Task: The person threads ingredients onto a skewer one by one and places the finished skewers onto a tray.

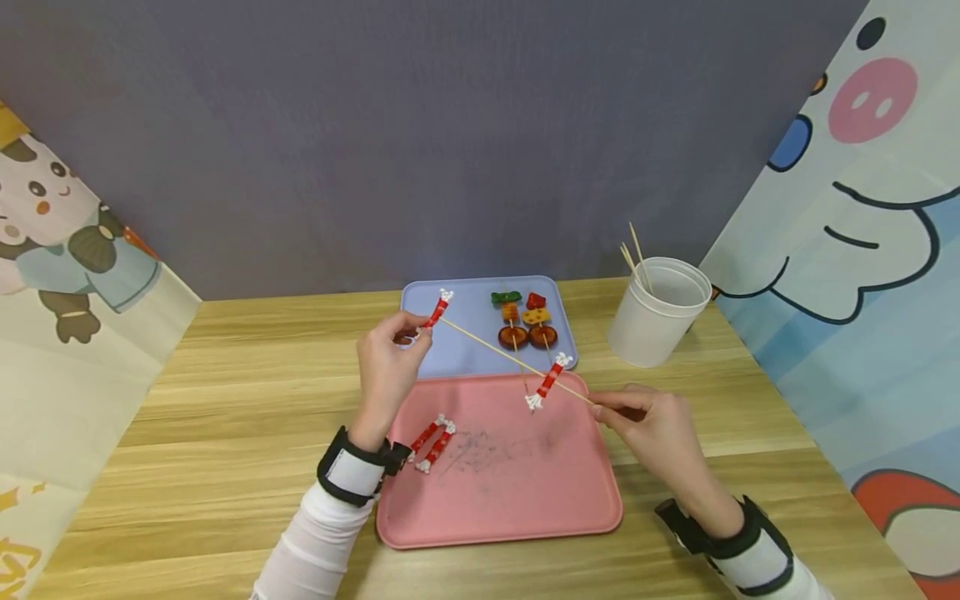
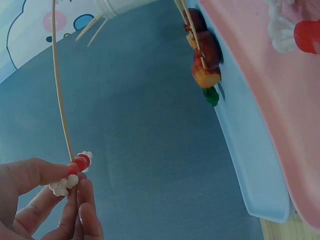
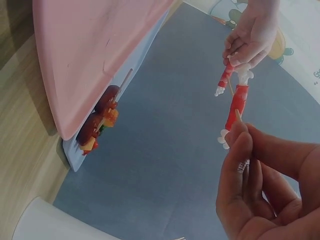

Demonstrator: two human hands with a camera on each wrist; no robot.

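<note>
My left hand (image 1: 390, 358) pinches a toy food piece (image 2: 81, 162) with a red middle and frilly white ends between thumb and fingers. Against its red middle rests the far end of a thin bamboo skewer (image 1: 483, 342). Near the skewer's other end, my right hand (image 1: 652, 421) grips it between thumb and fingertips. A second red-and-white piece (image 1: 551, 379) is threaded crosswise on the skewer, a short way from the right fingers (image 3: 240, 145). Below, two more such pieces (image 1: 437, 448) lie side by side on the left of a pink tray (image 1: 510, 508).
Behind the pink tray, a blue tray (image 1: 457, 354) carries two finished skewers (image 1: 513, 337) of toy food. A white bucket (image 1: 652, 321) with several bamboo skewers stands at the back right of the wooden table (image 1: 247, 417). A grey wall (image 1: 450, 150) rises behind.
</note>
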